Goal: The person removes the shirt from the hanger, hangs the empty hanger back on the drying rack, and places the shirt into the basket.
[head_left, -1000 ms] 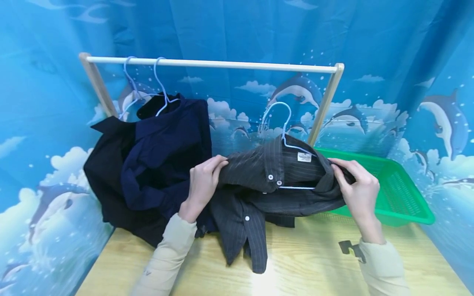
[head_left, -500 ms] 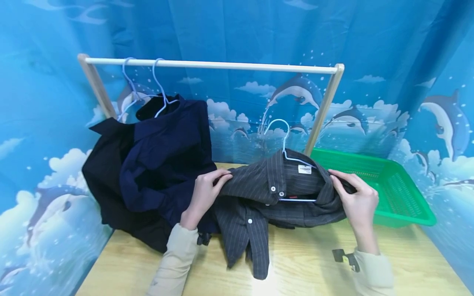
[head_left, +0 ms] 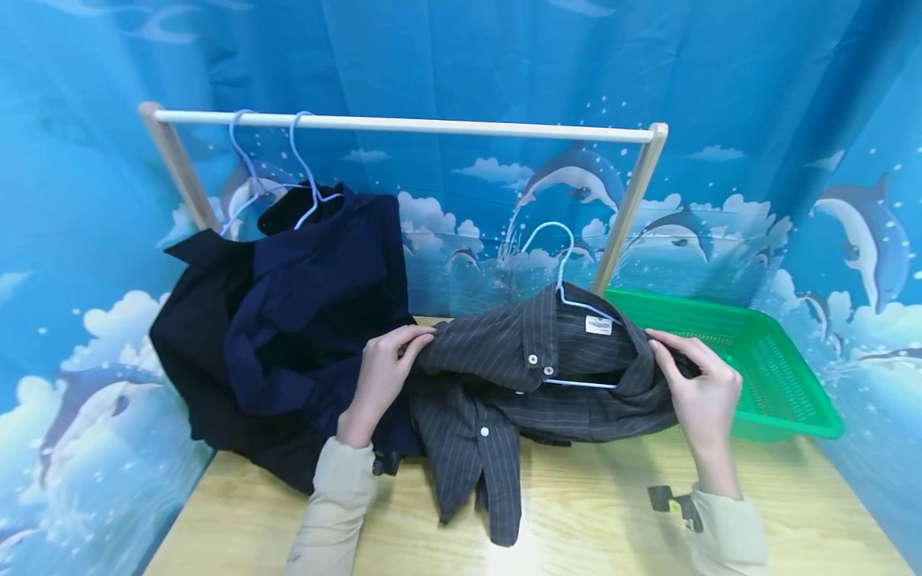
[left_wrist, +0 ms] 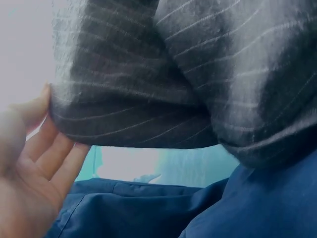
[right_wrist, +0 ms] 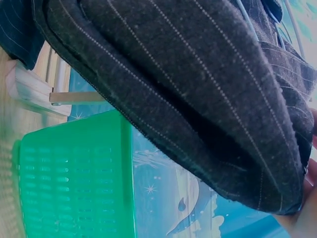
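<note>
- Our left hand (head_left: pixel 380 376) pinches one shoulder of the grey pinstriped shirt (head_left: pixel 526 376); our right hand (head_left: pixel 702 396) grips the other.
- The shirt sits on a white wire hanger (head_left: pixel 565 276), its tails trailing on the table (head_left: pixel 612 528).
- Since a second ago we have raised it slightly toward the wooden rail (head_left: pixel 403 124), so hanging looks near.
- Navy shirts (head_left: pixel 302 296) hang left; a green basket (head_left: pixel 778 376) sits right.

Staged recording booth, not a real home. Blue dolphin-print curtain (head_left: pixel 720 72) wraps all sides of a small wooden counter (head_left: pixel 598 520). Tabletop clothes rail (head_left: pixel 403 125) with hangers and a green basket (head_left: pixel 785 376) sit on it.
</note>
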`<state>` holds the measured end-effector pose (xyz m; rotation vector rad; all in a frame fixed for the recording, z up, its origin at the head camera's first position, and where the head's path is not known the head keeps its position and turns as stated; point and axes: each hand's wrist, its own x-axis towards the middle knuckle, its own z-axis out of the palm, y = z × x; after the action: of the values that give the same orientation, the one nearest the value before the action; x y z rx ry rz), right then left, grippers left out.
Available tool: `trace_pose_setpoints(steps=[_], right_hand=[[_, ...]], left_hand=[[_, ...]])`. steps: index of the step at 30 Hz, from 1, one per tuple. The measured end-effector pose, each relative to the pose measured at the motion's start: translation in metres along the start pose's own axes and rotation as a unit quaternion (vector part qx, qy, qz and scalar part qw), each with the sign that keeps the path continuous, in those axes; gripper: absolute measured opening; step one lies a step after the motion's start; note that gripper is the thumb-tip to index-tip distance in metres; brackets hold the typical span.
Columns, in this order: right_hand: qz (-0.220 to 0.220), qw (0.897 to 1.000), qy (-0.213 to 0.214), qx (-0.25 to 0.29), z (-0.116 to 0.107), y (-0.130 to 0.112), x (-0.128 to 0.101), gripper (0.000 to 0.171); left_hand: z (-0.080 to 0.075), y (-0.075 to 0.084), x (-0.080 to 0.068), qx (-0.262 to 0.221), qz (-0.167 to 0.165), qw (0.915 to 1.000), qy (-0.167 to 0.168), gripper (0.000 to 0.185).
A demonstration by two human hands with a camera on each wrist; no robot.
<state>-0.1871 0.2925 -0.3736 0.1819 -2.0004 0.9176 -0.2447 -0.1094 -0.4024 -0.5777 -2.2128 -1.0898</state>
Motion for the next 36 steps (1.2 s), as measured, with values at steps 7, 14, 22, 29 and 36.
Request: trace_pose_setpoints(steps=[7,14,22,29,36], right_hand=[[-0.003,1.000,-0.012,-0.005,0.005,-0.005,-0.002,0.020],[-0.036,0.999,-0.027,0.025,0.012,-0.016,-0.006,0.026],[-0.083,0.995,-0.046,-0.003,0.023,-0.032,-0.012,0.025],[-0.086,0.996,0.014,0.034,0.022,-0.037,-0.008,0.020],[-0.041,0.997,0.050,-0.030,0.006,-0.023,0.000,0.010]], left_hand=[[-0.004,0.002,-0.001,-0.005,0.016,0.9997,-0.018,0.013],[0.006,0.015,-0.001,-0.024,0.051,0.9984,0.001,0.011],[0.019,0.030,-0.001,-0.043,0.063,0.9968,0.020,0.011],[0.005,0.026,0.002,-0.040,0.051,0.9976,-0.022,0.010],[-0.016,0.018,0.002,-0.067,0.044,0.9909,-0.107,0.010]])
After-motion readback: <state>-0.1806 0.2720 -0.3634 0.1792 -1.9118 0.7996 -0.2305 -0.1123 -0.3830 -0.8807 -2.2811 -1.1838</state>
